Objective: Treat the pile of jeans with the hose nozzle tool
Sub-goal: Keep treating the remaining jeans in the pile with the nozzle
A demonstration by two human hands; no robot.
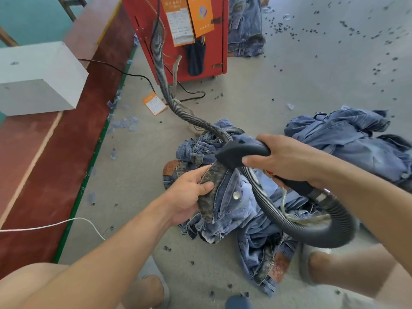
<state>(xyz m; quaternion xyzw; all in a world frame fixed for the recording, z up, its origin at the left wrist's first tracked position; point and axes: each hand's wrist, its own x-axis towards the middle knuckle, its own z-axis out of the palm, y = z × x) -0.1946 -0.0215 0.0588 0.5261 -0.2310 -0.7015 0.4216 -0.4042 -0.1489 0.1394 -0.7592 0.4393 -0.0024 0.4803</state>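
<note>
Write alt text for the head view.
Right hand grips a black hose nozzle against a jeans waistband that the left hand holds above a jeans pile; the hose leads to a red machine.

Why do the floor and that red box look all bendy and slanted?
Head view: the wide-angle lens curves the edges, so the red metal cabinet leans and the grey concrete floor tilts; light is soft and even, shadows faint; the corners look slightly blurred.
</note>
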